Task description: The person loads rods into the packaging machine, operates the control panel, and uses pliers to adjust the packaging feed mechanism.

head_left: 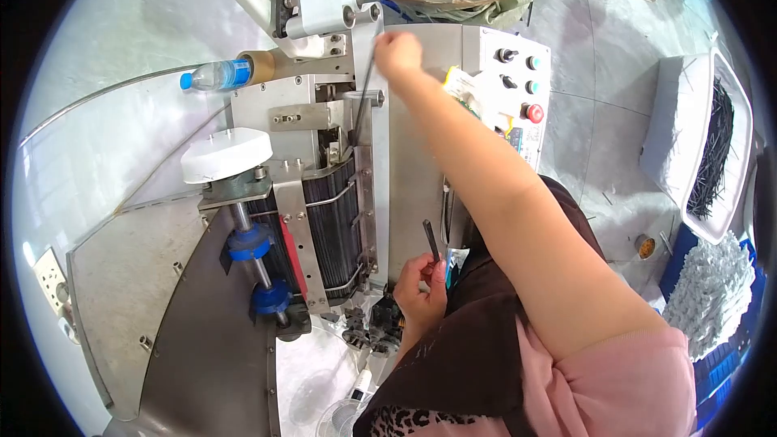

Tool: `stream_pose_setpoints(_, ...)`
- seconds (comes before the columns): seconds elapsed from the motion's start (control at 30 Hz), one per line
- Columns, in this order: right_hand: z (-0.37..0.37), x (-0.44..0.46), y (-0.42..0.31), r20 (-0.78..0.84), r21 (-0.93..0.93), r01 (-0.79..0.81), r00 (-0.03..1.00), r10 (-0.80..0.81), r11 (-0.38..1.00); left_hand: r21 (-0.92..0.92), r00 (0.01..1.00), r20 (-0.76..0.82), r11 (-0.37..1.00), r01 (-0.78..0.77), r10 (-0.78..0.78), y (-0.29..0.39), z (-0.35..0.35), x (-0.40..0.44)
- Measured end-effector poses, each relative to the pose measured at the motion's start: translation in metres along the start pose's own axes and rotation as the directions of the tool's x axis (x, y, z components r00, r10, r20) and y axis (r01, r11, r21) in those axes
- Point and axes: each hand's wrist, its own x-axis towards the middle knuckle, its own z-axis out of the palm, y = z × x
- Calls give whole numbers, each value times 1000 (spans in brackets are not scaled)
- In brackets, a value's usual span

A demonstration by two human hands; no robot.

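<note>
My right hand (pixel 399 55) is closed at the upper middle, beside the machine's rollers. A thin dark strip (pixel 364 101) slants from its fingers down toward a magazine slot of the machine. Lower down, my left hand (pixel 421 290) pinches a short black strip (pixel 431 239) between thumb and fingers. The machine's magazine (pixel 330 218) holds a dense stack of similar black strips behind metal guide rods. Close to the left hand is a small blue and white packet (pixel 456 263), partly hidden. My right forearm covers part of the steel worktop (pixel 417 170).
A control panel (pixel 518 85) with knobs and a red button is on the right. A white bin (pixel 676 125) of black strips stands on the floor. A water bottle (pixel 218 75) lies by a tape roll (pixel 261 67). A white disc (pixel 227 155) tops a shaft.
</note>
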Motion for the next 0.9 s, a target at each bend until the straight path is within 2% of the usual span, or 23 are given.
stream_pose_setpoints(0.03, -8, 20, 2, -138, -32, 64, 988, -68, 997, 10, 1000, -3, 1000, -14, 14, 0, -1, 0)
stream_pose_setpoints(0.07, -20, 34, 0, -236, 38, 73, 970, -62, 997, 13, 1000, -6, 1000, -10, 10, 1, -2, 0)
stream_pose_setpoints(0.1, -31, 42, -3, -405, -36, 111, 907, -116, 993, 15, 1000, 1, 1000, 10, -10, 1, -2, 0)
stream_pose_setpoints(0.13, -45, 53, -12, -263, 349, 39, 963, 57, 936, 16, 1000, 8, 1000, 26, -26, 2, -2, 1)
stream_pose_setpoints(0.2, -81, 29, -30, -43, 638, 102, 994, -96, 764, -8, 1000, 9, 1000, 24, -24, -3, 2, 1)
stream_pose_setpoints(0.27, -87, 1, -27, 50, 548, 178, 968, -244, 817, -32, 1000, 12, 999, 24, -23, 0, 6, 3)
stream_pose_setpoints(0.3, -79, -15, -14, -29, 353, 426, 895, -446, 833, -23, 999, 31, 1000, -5, 6, 5, 8, 6)
stream_pose_setpoints(0.33, -68, -31, 1, -59, 128, 635, 771, -634, 762, -13, 998, 51, 999, -36, 36, 9, 9, 8)
stream_pose_setpoints(0.37, -66, -48, 9, 343, 59, 568, 761, -552, 821, -12, 998, 55, 999, -40, 41, 10, 11, 9)
stream_pose_setpoints(0.4, -62, -66, 20, 539, 92, 587, 650, -536, 804, -32, 996, 72, 999, -42, 44, 11, 12, 10)
stream_pose_setpoints(0.47, -51, -85, 36, 732, -101, 733, 513, -449, 673, -43, 994, 95, 998, -45, 49, 10, 12, 12)
stream_pose_setpoints(0.53, -44, -91, 42, 757, -115, 796, 457, -466, 594, -69, 995, 71, 995, -65, 70, 7, 10, 10)
stream_pose_setpoints(0.57, -42, -92, 45, 759, -111, 795, 456, -465, 597, -65, 995, 70, 996, -61, 66, 5, 8, 8)
stream_pose_setpoints(0.63, -44, -92, 45, 837, -120, 850, 364, -408, 512, 35, 995, 90, 999, -40, 36, 3, 4, 5)
stream_pose_setpoints(0.67, -43, -91, 47, 841, -123, 852, 362, -403, 510, 29, 996, 88, 999, -35, 32, 1, 4, 4)
stream_pose_setpoints(0.73, -43, -85, 47, 873, -180, 922, 311, -377, 343, -7, 997, 78, 1000, 10, -9, -4, 4, 2)
stream_pose_setpoints(0.77, -43, -83, 47, 876, -179, 923, 307, -371, 340, -13, 997, 75, 1000, 15, -14, -4, 4, 1)
stream_pose_setpoints(0.83, -50, -82, 32, 910, -245, 958, 279, -306, 147, -39, 999, 39, 999, -19, 20, -4, 2, 1)
stream_pose_setpoints(0.9, -52, -78, 24, 911, -250, 964, 267, -316, 93, -37, 1000, 14, 999, -27, 27, -5, -1, 0)
